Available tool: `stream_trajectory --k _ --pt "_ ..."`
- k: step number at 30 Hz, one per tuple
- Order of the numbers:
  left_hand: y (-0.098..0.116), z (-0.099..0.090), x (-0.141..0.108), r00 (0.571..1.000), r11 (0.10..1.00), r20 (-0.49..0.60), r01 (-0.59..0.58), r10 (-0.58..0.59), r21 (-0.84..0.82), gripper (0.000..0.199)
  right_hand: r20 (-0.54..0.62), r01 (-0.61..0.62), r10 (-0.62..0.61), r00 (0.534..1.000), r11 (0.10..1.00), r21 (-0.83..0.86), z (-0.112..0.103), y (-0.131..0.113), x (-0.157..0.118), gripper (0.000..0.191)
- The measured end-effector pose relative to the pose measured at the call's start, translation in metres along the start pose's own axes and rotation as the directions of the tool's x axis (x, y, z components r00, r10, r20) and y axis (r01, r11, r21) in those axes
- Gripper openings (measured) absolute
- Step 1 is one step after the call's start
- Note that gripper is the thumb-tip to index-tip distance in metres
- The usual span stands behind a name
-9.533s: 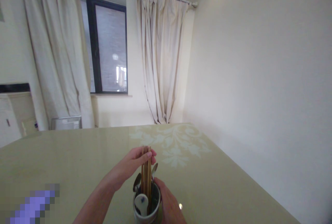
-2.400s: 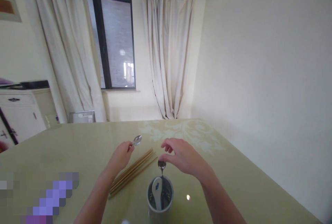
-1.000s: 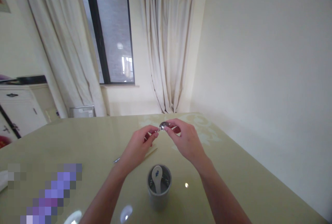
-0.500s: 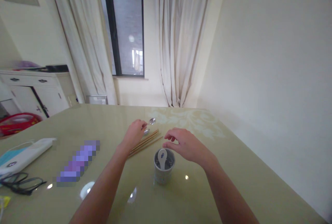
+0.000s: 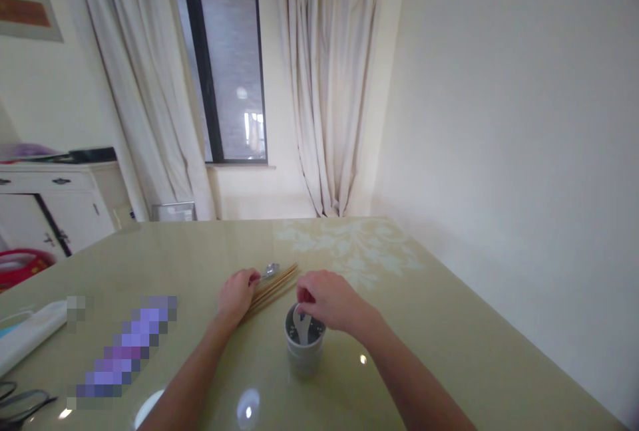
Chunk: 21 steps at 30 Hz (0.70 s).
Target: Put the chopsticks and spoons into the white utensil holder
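Observation:
A grey cup (image 5: 305,356) stands upright on the table, with a white ceramic spoon (image 5: 301,328) inside it. My right hand (image 5: 322,294) is over the cup's rim, its fingers closed on the top of that spoon. To the left, my left hand (image 5: 240,290) pinches the handle of a metal spoon (image 5: 271,270), beside several wooden chopsticks (image 5: 273,290) lying on the table. A second metal spoon cannot be made out separately.
At the left lie a blurred purple item (image 5: 130,348), a white object (image 5: 37,334) and black cables (image 5: 24,404). A white round thing (image 5: 148,410) is near my left forearm. The table (image 5: 424,351) meets a wall on the right.
My right hand has come down onto the white spoon in the cup and closed. My left hand has shifted, and the two metal spoons now appear together. The view has tilted and turned slightly.

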<state>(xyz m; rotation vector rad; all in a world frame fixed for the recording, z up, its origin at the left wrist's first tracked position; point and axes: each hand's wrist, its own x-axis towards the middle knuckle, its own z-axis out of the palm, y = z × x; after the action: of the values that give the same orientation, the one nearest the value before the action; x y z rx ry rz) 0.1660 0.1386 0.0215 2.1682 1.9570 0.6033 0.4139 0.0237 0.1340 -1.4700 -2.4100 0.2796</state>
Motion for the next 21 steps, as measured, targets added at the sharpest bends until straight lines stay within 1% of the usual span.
stream_trajectory --k 2,3,6,7,8,10,13,17,21 --pt "-0.002 0.004 0.004 1.0 1.0 0.008 -0.015 0.015 -0.002 0.024 -0.001 -0.001 0.001 1.0 1.0 -0.021 0.003 0.002 0.002 0.008" --pt "-0.003 0.005 0.005 1.0 1.0 0.011 -0.021 0.021 -0.002 0.024 -0.002 -0.002 0.002 1.0 1.0 -0.029 0.004 0.003 0.002 0.01" --pt "-0.006 0.009 0.008 0.999 0.999 0.018 -0.038 0.038 0.004 0.026 0.013 -0.028 0.029 0.999 0.998 -0.049 0.008 0.006 0.002 0.032" --pt "-0.007 0.01 0.008 0.999 0.999 0.02 -0.044 0.044 0.005 0.027 0.032 -0.046 0.048 0.998 0.997 -0.058 0.009 0.007 0.002 0.037" --pt "-0.008 0.01 0.008 0.999 0.999 0.022 -0.049 0.049 0.007 0.027 0.054 -0.065 0.069 0.996 0.996 -0.069 0.01 0.008 0.002 0.038" --pt "-0.009 0.012 0.009 0.998 0.998 0.024 -0.058 0.057 0.01 0.027 0.09 -0.092 0.1 0.991 0.992 -0.086 0.011 0.009 0.003 0.028" --pt "-0.01 0.015 0.009 0.998 0.998 0.022 -0.062 0.061 0.017 0.026 0.081 -0.125 0.133 0.988 0.987 -0.097 0.011 0.012 0.005 0.014" --pt "-0.011 0.02 0.009 0.997 0.997 0.008 -0.072 0.072 0.028 0.028 0.008 -0.227 0.23 0.973 0.966 -0.123 0.008 0.023 0.01 0.016" --pt "-0.012 0.022 0.008 0.997 0.996 0.001 -0.082 0.082 0.034 0.029 -0.067 -0.348 0.342 0.937 0.928 -0.135 0.009 0.041 0.015 0.024"
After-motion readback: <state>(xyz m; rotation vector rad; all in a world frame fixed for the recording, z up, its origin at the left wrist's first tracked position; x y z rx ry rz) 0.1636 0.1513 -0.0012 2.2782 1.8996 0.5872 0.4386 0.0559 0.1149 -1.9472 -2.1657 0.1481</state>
